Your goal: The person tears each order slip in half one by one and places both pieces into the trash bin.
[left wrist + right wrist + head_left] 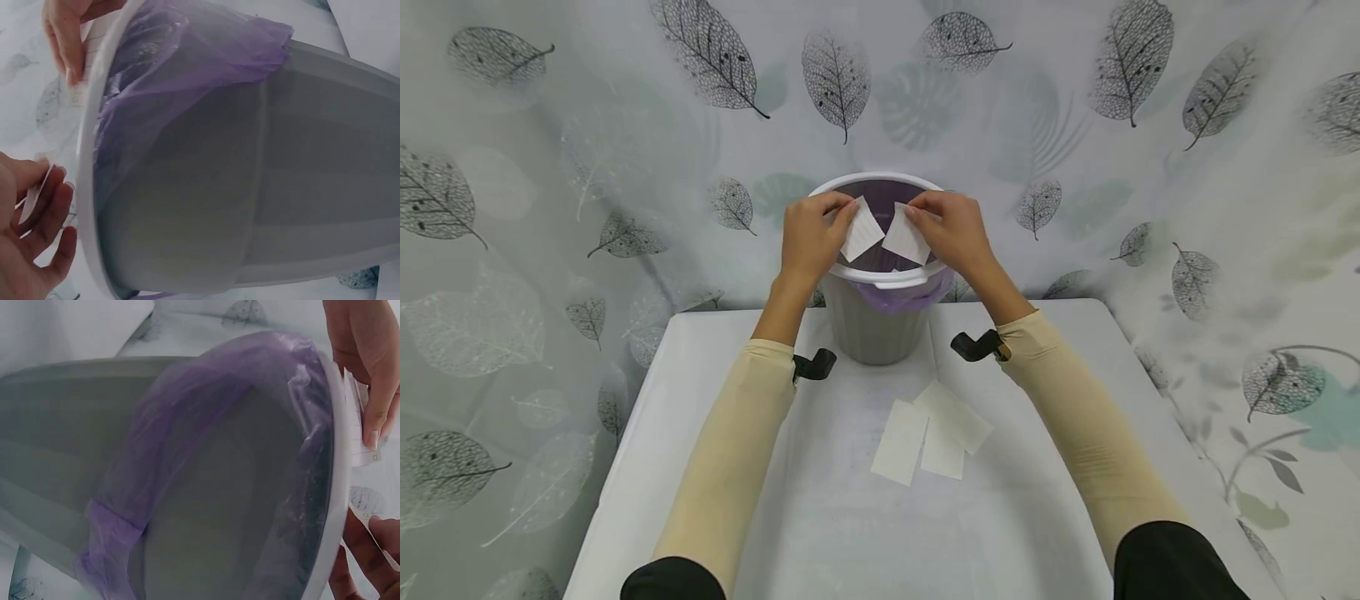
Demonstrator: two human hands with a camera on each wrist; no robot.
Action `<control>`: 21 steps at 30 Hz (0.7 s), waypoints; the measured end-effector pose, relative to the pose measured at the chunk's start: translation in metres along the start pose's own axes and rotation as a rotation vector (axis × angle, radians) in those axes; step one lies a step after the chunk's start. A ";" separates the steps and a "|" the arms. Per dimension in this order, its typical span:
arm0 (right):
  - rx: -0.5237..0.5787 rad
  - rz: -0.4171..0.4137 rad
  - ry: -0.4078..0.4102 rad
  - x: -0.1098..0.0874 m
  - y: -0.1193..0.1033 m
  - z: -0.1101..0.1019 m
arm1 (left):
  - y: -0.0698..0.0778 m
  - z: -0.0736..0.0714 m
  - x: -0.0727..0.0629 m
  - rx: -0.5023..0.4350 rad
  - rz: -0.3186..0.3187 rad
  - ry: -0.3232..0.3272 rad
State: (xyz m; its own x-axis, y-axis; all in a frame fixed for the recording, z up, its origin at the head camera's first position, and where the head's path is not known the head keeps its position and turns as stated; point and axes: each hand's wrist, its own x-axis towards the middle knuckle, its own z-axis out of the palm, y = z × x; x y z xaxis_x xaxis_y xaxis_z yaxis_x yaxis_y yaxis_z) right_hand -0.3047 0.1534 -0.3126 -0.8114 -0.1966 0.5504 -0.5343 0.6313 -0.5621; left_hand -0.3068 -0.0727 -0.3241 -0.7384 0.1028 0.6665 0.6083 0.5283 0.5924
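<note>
Both hands are raised over the mouth of a grey waste bin [880,325] with a white rim and a purple bag liner [898,298]. My left hand [812,237] pinches a small white paper piece [862,230] between thumb and fingers, tilted above the opening. Opposite it, my right hand [955,229] pinches a second white paper piece [906,237], the two lower corners close together. In the left wrist view, the left hand [34,225] is beside the bin's rim [87,150]. Faint printed lines show on the paper piece [357,425] in the right wrist view.
Several cream paper slips [943,421] lie overlapping on the white table [865,542], in front of the bin. Behind the table hangs a leaf-patterned cloth [895,117]. Black wrist mounts [815,365] stick out from both sleeves.
</note>
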 end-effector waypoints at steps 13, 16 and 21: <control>-0.119 0.064 -0.140 0.004 0.009 0.015 | -0.014 0.012 -0.006 0.159 -0.078 -0.132; -0.113 0.067 -0.160 0.002 0.010 0.014 | -0.012 0.009 -0.008 0.168 -0.081 -0.143; -0.082 0.074 -0.174 -0.002 0.011 0.012 | -0.010 0.004 -0.011 0.172 -0.076 -0.162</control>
State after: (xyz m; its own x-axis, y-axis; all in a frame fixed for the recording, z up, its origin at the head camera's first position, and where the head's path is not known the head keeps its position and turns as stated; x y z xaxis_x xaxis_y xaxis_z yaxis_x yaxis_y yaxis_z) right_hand -0.3123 0.1517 -0.3277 -0.8803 -0.2697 0.3904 -0.4564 0.7062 -0.5412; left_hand -0.3062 -0.0760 -0.3389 -0.8255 0.1842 0.5335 0.5013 0.6736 0.5431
